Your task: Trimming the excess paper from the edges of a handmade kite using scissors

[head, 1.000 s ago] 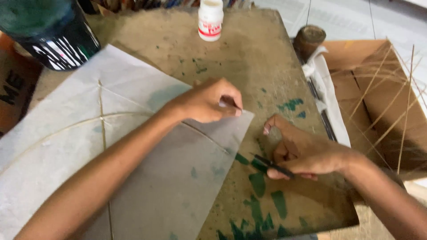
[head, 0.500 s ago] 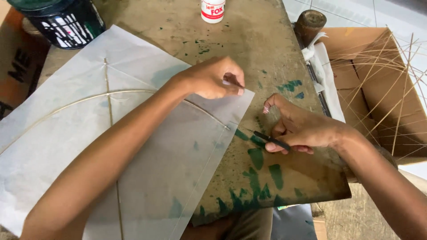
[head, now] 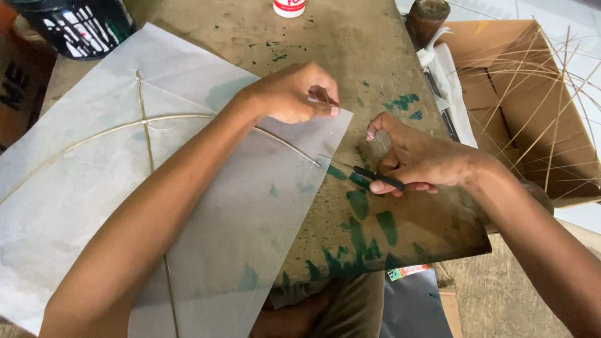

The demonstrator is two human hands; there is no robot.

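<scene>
Kite paper [head: 206, 206], pale translucent, thin bamboo sticks [head: 148, 138] crossing

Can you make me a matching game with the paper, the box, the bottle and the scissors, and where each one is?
Things:
1. paper kite
2. cardboard box
3. white bottle
4. scissors

Places:
a. at the far edge of the table
b. in the right hand
c. under the left hand
d. beside the table, full of thin sticks

Pairs: 1-c, 2-d, 3-a, 4-b
</scene>
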